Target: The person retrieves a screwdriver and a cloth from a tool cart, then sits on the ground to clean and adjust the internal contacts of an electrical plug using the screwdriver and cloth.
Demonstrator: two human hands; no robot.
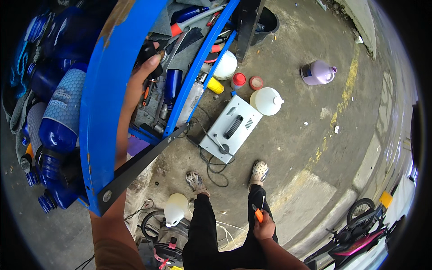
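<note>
Overhead fisheye view, outdoors. L hand (142, 74) reaches into a cloth-lined tool shelf (152, 118) of a blue rack. Its fingers are bent round a dark item (146, 50) by the shelf's left edge, approx. midway along; view's poor there, so can't tell if the grip is firm, or which way the item's long axis runs.

R hand (265, 227) is low, beside the wearer's right knee, fingers closed round an orange-handled tool (258, 216), its thin shank pointing away from the body. From this tool, the dark item lies up and to the left, well apart; L hand is much the nearer.

Just below L hand on the shelf: a 2nd tool w/ orange-and-black handle (146, 95), lying lengthwise. To the right, toward the shelf's right rail (192, 72): a wrench (174, 50), lengthwise too, & a dark-blue cylinder (173, 84).

In the way: a wide blue beam (100, 94) on the left hides part of the L forearm, and a black strut (139, 173) crosses in front of it. Blue bottles (58, 135) sit left of the beam.

On the floor right of the rack: grey metal box w/ handle (218, 126), white jug (266, 102), red-capped can (238, 80); farther off, a lilac jug (318, 74).
</note>
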